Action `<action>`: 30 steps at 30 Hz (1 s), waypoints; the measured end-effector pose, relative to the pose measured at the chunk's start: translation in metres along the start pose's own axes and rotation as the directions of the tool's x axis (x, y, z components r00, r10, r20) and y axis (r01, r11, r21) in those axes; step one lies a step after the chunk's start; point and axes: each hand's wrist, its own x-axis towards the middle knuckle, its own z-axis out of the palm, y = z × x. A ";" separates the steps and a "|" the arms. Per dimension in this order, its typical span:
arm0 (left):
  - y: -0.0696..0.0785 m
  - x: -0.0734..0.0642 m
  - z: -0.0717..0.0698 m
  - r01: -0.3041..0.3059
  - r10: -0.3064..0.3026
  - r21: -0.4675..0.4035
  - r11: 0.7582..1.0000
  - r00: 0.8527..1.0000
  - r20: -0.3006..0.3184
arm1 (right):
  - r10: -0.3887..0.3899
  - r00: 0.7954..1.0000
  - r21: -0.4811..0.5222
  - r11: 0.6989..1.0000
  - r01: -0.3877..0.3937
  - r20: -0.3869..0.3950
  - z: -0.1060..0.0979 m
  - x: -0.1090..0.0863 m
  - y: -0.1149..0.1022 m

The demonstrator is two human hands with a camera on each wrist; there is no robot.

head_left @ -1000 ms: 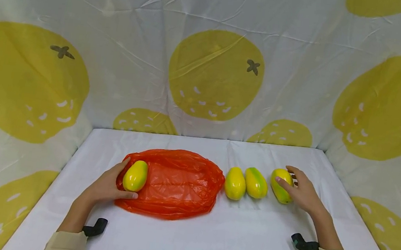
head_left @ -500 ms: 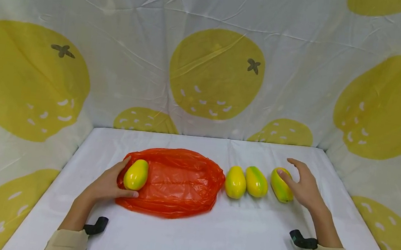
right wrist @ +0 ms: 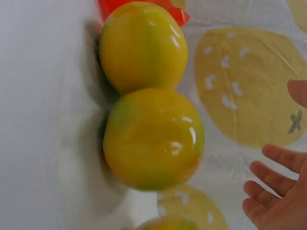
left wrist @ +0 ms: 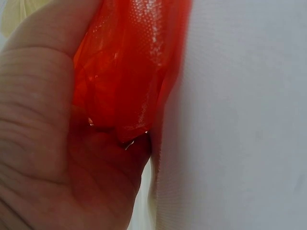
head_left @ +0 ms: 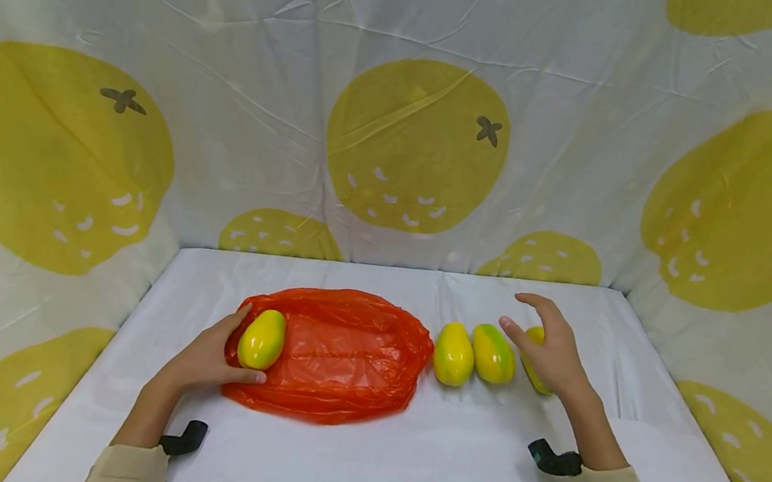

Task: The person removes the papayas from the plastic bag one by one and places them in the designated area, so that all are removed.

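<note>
My left hand (head_left: 209, 356) grips the left end of a red plastic bag (head_left: 351, 349), its thumb along the near side. Against the palm, the bag's film (left wrist: 129, 72) gathers in folds in the left wrist view. Inside the bag's left end rests a glossy yellow papaya-shaped fruit (head_left: 261, 340). Right of the bag lie two more such fruits, a yellow one (head_left: 453, 354) and a green-streaked one (head_left: 493, 354). My right hand (head_left: 553, 354) hovers with spread fingers and nothing in them, partly hiding a third fruit (head_left: 535, 378). Its fingers (right wrist: 271, 179) show apart from the fruits in the right wrist view.
A white cloth (head_left: 358, 471) covers the table. Lemon-printed fabric (head_left: 412, 144) hangs as walls at the back and both sides. Each wrist wears a black device, one on the left (head_left: 184, 439) and one on the right (head_left: 554, 459).
My right hand has let go of the rightmost fruit, risen off it and moved left toward the middle fruit. The left hand and bag have stayed put.
</note>
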 end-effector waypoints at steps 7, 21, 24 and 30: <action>0.001 0.000 -0.001 -0.004 0.004 0.006 1.000 1.000 -0.005 | -0.040 0.998 0.039 0.999 0.038 0.048 0.028 0.007 -0.028; 0.004 0.000 -0.003 0.003 -0.003 0.008 1.000 1.000 -0.004 | -0.143 0.979 0.219 0.969 0.110 0.144 0.073 0.017 -0.067; 0.004 0.000 -0.002 -0.002 0.002 0.010 1.000 1.000 -0.002 | -0.151 0.977 0.229 0.967 0.113 0.153 0.082 0.016 -0.070; 0.003 -0.002 0.000 0.006 -0.006 -0.001 1.000 1.000 -0.003 | -0.158 0.973 0.266 0.958 0.110 0.167 0.095 0.017 -0.077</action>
